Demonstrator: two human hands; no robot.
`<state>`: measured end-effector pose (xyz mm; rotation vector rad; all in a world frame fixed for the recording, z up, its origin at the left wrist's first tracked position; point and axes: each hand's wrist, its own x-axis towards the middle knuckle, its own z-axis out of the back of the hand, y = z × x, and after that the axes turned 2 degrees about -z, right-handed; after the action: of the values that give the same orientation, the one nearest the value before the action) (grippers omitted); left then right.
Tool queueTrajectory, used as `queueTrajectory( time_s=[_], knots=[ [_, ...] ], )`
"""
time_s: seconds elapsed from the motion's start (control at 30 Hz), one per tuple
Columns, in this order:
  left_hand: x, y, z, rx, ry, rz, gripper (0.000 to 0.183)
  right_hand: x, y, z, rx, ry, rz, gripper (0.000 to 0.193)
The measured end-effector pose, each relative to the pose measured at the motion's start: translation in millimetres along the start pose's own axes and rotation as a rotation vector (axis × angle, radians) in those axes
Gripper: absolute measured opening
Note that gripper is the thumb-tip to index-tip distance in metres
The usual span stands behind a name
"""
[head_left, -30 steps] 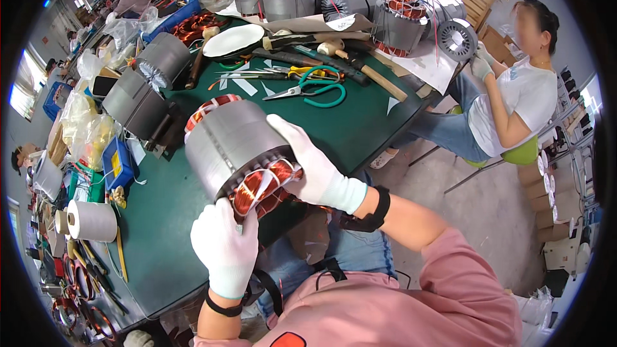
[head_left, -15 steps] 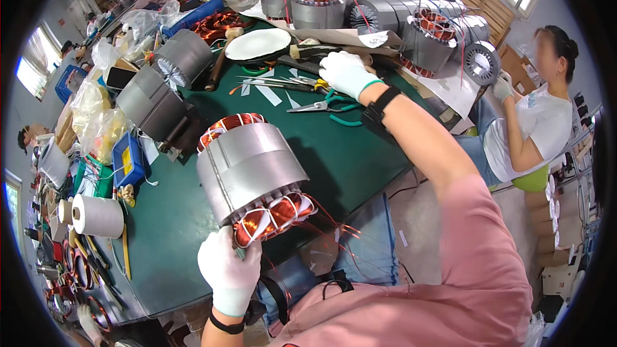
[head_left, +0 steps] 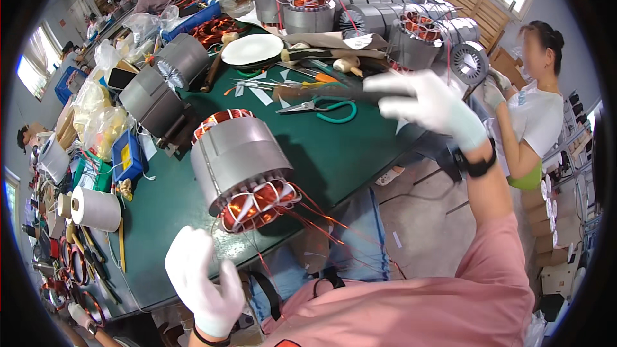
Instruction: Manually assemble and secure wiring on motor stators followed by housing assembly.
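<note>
A grey steel motor stator (head_left: 239, 159) lies tilted on the green table in front of me. Copper windings tied with white cord (head_left: 257, 205) bulge from its near end, and loose copper leads trail toward my lap. My left hand (head_left: 204, 279), in a white glove, is open just below it, thumb apart, not touching it. To the right, above the table, my gloved right hand (head_left: 429, 106) is blurred by motion. A long dark tool (head_left: 334, 92), smeared too, stretches leftward from its fingers; its kind is unclear. Beneath that tool lie green-handled scissors (head_left: 321, 108).
Tweezers-like thin tools, paper strips and a round white-topped pad (head_left: 252, 49) lie farther back. More stators (head_left: 151, 99) stand at left and along the back. Thread spools (head_left: 96, 209) and a blue box (head_left: 128, 157) are at left. A co-worker (head_left: 530, 112) sits at right holding a slotted core.
My left hand has let go of the stator's near end and drawn down. My right hand has swung right and nearer, away from the tools, with the dark tool.
</note>
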<state>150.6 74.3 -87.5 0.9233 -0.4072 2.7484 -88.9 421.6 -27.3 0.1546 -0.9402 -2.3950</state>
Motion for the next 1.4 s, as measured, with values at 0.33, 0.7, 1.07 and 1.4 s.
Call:
queueTrajectory(
  time_s=[0.33, 0.7, 1.07, 1.4],
  knots=[
    [17.9, -25.8, -3.0, -0.080, 0.406, -0.002, 0.035, -29.9, 4.2, -44.7, 0.140, 0.155, 0.247, 0.036],
    [-97.7, 14.7, 19.0, -0.920, -0.059, 1.152, 0.027, 137.7, -130.1, -62.8, -0.617, -0.043, -0.255, 0.051],
    [-45.3, 33.9, -38.6, -1.095, -0.087, 0.899, 0.022, 126.4, -146.9, -52.0, -0.182, -0.046, -0.343, 0.032],
    [-56.8, 23.0, -37.5, -1.016, 0.000, 1.026, 0.050, 74.6, -190.0, -37.1, -0.622, -0.144, -0.305, 0.053]
  ],
)
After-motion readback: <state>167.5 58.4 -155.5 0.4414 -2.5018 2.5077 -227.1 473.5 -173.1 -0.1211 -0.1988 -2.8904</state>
